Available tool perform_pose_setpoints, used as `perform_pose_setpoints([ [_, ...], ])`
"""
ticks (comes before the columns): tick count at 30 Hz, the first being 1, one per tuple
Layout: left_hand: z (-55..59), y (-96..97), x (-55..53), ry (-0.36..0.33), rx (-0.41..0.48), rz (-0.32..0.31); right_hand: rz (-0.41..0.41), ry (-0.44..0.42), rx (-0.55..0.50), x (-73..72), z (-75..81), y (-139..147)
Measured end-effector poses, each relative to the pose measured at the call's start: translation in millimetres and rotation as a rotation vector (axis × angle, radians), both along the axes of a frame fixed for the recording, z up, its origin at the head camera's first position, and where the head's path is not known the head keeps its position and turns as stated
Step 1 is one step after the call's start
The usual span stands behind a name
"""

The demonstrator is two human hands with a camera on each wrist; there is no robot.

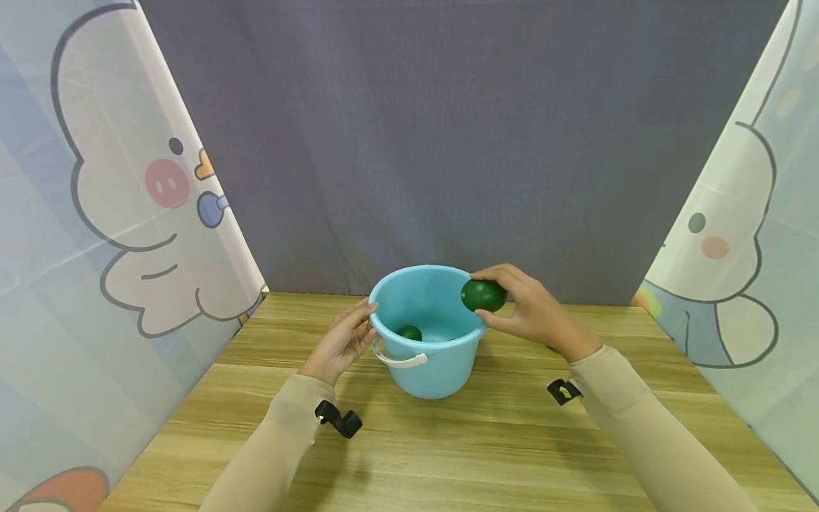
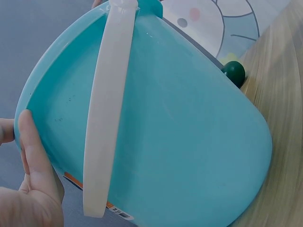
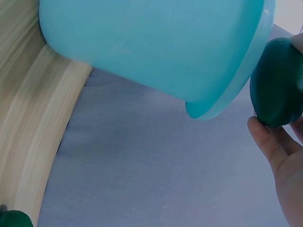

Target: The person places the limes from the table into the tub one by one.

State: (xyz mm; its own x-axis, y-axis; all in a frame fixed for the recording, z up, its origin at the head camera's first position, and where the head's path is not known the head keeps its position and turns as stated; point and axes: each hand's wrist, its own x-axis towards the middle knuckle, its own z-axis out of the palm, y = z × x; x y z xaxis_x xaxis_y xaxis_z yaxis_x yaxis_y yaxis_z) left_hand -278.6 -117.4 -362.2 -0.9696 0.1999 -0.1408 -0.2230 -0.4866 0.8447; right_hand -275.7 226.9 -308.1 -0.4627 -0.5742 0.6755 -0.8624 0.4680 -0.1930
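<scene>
A light blue bucket [image 1: 427, 370] stands upright on the table, its white handle [image 1: 403, 362] hanging down at the front left. My left hand [image 1: 341, 343] holds the bucket's rim at the left, fingers at the edge; the left wrist view shows the bucket's outer wall [image 2: 189, 123] close up. My right hand [image 1: 527, 307] grips a dark green avocado [image 1: 483, 295] between thumb and fingers, over the right side of the rim. In the right wrist view this avocado [image 3: 277, 82] overlaps the rim's edge. Another green avocado [image 1: 409, 332] lies inside the bucket, partly hidden by the front wall.
On the wood-grain table [image 1: 448, 455], a further green fruit [image 2: 234, 73] lies beyond the bucket, mostly hidden under my right wrist in the head view. A grey cloth [image 1: 416, 142] hangs behind the table. Cartoon-printed curtains [image 1: 128, 235] hang at both sides.
</scene>
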Motion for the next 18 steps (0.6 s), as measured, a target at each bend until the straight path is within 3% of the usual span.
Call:
perform_pose_setpoints([
  [18,-0.5,-1.2,0.4,0.011,-0.008,-0.004,0.042,0.018,0.013,-3.1,1.8,-11],
])
